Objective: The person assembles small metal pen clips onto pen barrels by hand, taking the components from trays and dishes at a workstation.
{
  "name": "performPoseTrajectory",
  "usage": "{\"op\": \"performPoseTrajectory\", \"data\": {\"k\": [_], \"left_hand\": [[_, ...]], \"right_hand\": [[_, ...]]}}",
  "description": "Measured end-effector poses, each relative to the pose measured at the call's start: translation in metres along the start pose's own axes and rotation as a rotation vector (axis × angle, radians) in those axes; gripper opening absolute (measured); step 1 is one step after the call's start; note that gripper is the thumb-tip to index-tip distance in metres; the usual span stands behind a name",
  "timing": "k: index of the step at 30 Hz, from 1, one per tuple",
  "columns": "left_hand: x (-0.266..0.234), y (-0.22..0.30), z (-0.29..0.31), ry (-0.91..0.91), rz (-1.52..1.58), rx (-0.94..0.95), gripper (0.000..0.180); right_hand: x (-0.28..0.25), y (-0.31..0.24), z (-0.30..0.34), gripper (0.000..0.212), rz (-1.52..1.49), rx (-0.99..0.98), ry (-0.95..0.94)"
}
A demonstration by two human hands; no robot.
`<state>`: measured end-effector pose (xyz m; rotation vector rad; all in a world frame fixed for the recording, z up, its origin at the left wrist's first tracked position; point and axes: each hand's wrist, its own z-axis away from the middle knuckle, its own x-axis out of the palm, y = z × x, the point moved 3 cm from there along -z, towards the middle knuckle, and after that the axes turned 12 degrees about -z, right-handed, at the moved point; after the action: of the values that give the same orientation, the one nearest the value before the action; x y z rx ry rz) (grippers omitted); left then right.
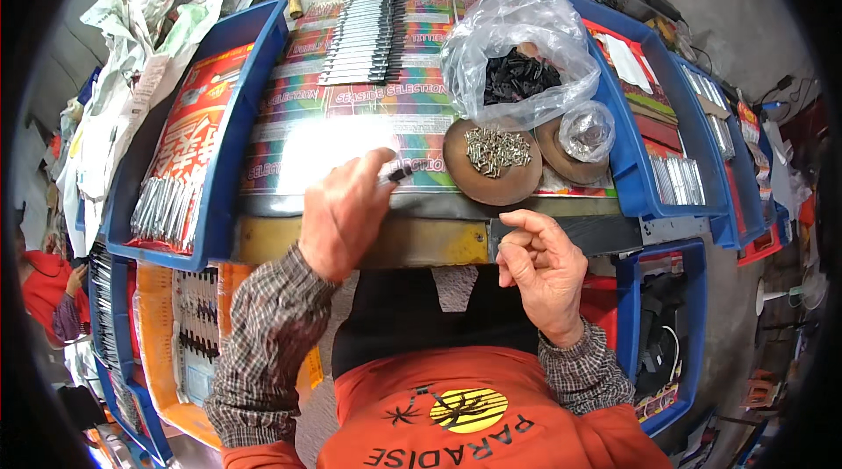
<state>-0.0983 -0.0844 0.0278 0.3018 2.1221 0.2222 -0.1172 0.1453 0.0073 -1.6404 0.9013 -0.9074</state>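
My left hand (346, 210) is above the near edge of the table, closed around a slim silver rod with a black end (399, 175). Most of that rod is hidden behind the fingers. To the right, my right hand (548, 276) hovers just off the table edge with its fingers curled and thumb pressed in; whatever it may pinch is too small or hidden. Between and beyond the hands, a round brown dish (469, 184) carries a heap of small metal fittings (497, 152). A neat row of silver rods with black ends (361, 31) lies farther back on the table.
A clear plastic bag (474, 48) of black parts (519, 79) stands behind the dish. Beside it, a second brown dish (574, 173) bears a small clear bag (588, 131). Blue trays (224, 131) with metal rods (167, 210) flank the table. An orange crate (158, 337) sits low left.
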Motion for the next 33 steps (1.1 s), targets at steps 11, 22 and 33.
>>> {"op": "performPoseTrajectory", "data": {"k": [11,22,33], "left_hand": [[0.036,-0.082,-0.064,-0.041,-0.228,0.018,0.021],[0.055,-0.098,-0.081,-0.007,-0.302,0.104,0.018],[0.056,-0.099,-0.078,0.164,-0.359,0.070,0.009]], "right_hand": [[-0.003,0.006,-0.004,0.020,-0.021,0.034,-0.048],[-0.007,0.008,-0.002,0.019,0.138,-0.035,-0.065],[-0.004,0.009,0.001,0.017,0.143,-0.058,-0.044]]}}
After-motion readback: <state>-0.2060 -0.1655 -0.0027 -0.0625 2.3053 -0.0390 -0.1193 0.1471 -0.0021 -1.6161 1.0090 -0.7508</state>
